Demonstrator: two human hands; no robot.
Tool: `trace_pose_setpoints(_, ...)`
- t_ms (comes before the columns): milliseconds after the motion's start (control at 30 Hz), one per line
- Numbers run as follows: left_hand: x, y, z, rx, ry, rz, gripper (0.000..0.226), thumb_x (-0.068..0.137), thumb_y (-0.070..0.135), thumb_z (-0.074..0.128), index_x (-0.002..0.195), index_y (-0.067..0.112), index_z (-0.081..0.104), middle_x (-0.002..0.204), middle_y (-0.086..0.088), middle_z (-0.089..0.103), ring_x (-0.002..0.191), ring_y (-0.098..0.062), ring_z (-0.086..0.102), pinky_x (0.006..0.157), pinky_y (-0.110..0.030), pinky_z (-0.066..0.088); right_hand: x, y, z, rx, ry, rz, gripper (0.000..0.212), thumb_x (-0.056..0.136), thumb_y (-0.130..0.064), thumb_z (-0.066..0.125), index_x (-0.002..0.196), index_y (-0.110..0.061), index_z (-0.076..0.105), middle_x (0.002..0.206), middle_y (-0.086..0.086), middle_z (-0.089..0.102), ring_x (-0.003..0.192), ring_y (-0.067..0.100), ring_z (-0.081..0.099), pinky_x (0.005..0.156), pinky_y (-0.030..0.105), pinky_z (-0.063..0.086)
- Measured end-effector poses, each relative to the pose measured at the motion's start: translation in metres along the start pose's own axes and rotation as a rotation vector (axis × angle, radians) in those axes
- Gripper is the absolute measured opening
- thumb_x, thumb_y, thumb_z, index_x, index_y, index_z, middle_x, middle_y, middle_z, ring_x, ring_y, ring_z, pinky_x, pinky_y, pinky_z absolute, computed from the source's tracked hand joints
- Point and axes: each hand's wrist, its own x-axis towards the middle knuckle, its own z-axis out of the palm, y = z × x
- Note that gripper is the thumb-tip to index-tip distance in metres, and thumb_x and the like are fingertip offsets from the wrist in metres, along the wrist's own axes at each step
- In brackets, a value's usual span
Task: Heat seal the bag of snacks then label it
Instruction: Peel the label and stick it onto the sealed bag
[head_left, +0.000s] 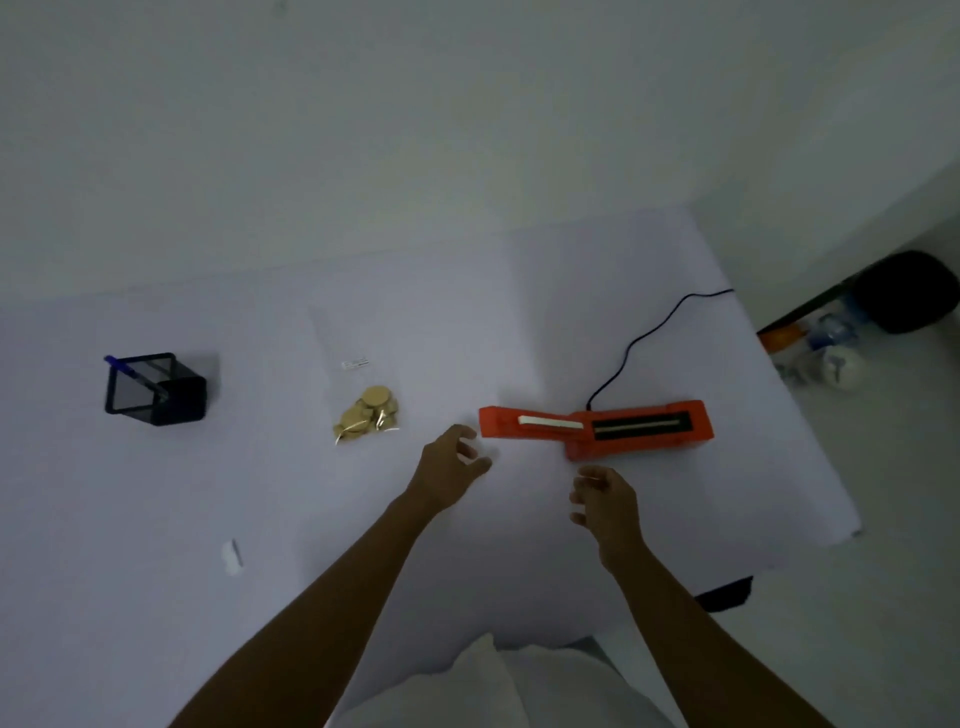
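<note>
A broad white table (156, 493), matte and smooth like a sheet of paper, fills most of the view, with a pale wall behind it. The largest thing on it is the orange heat sealer (597, 428), a long rigid plastic bar lying crosswise to the right of centre, its arm swung open so a white strip and a dark sealing slot show; a thin black cord (631, 345) runs from its back toward the table's far edge. At far left stands a black mesh pen holder (156, 389), boxy and tilted in the wide lens, with a blue pen (135, 376) leaning inside. The bag of snacks (363, 395) lies flat left of the sealer and well apart from it: a clear, thin film pouch with a heap of round golden biscuits settled in its near end and a long empty neck stretching away. It looks light, limp and slippery, and the biscuits are likely brittle, so the sensible hold is a pinch on the empty film near the mouth, not on the contents. The left hand (449, 467) hovers just beside the sealer's left end, fingers loosely spread and curled, holding nothing. The right hand (605, 499) hangs near the sealer's front edge, fingers likewise parted and empty. Smallest, a white label (232, 556) lies near the front left.
</note>
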Motion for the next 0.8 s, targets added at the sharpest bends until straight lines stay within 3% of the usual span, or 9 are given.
trace_pose_setpoints(133,0.025,0.016,0.06,-0.025,0.0,-0.059,0.048,0.071,0.035,0.084,0.107,0.013,0.059,0.102,-0.003,0.063,0.087,-0.016,0.062,0.072,-0.027,0.054,0.05,-0.003,-0.071,-0.086,0.031,0.063,0.018,0.091,0.002,0.05,0.1,-0.01,0.061,0.09,0.018,0.062,0.077,0.026,0.059,0.064,0.037,0.053)
trace_pose_setpoints(267,0.036,0.031,0.111,-0.035,-0.042,0.011,0.064,0.066,0.031,0.087,0.119,0.02,0.054,0.116,0.004,0.06,0.107,-0.014,0.057,0.09,-0.03,0.05,0.092,-0.015,-0.131,-0.129,0.135,0.092,0.02,0.091,0.005,0.049,0.107,-0.004,0.054,0.085,0.014,0.057,0.07,0.023,0.054,0.061,0.035,0.05)
trace_pose_setpoints(467,0.047,0.047,0.152,-0.05,0.032,0.071,0.074,0.064,0.038,0.087,0.126,0.027,0.048,0.119,0.009,0.06,0.109,-0.008,0.057,0.094,-0.029,0.05,0.14,-0.035,-0.17,-0.166,0.051,0.034,0.053,0.09,0.01,0.05,0.136,-0.016,0.041,0.119,0.01,0.051,0.086,0.022,0.057,0.076,0.044,0.055)
trace_pose_setpoints(567,0.052,0.056,0.162,-0.087,0.084,0.103,0.055,0.07,0.027,0.085,0.117,0.024,0.055,0.112,0.008,0.065,0.104,-0.005,0.062,0.093,-0.028,0.052,0.154,-0.042,-0.166,-0.164,-0.026,0.034,0.052,0.091,0.007,0.049,0.137,-0.018,0.042,0.118,0.006,0.054,0.098,0.025,0.058,0.078,0.044,0.057)
trace_pose_setpoints(667,0.061,0.058,0.164,-0.146,0.124,0.095,0.046,0.071,0.021,0.084,0.11,0.021,0.059,0.105,0.005,0.068,0.098,-0.009,0.066,0.093,-0.037,0.055,0.166,-0.05,-0.161,-0.149,-0.056,0.037,0.046,0.09,0.009,0.049,0.127,-0.019,0.046,0.111,0.007,0.056,0.095,0.024,0.058,0.077,0.045,0.058)
trace_pose_setpoints(800,0.078,0.061,0.151,-0.164,0.164,0.103,0.043,0.069,0.014,0.084,0.104,0.018,0.06,0.101,-0.005,0.069,0.097,-0.018,0.067,0.089,-0.044,0.056,0.184,-0.068,-0.151,-0.129,-0.085,0.041,0.045,0.089,0.01,0.051,0.125,-0.016,0.047,0.108,0.006,0.056,0.088,0.018,0.058,0.066,0.034,0.054)
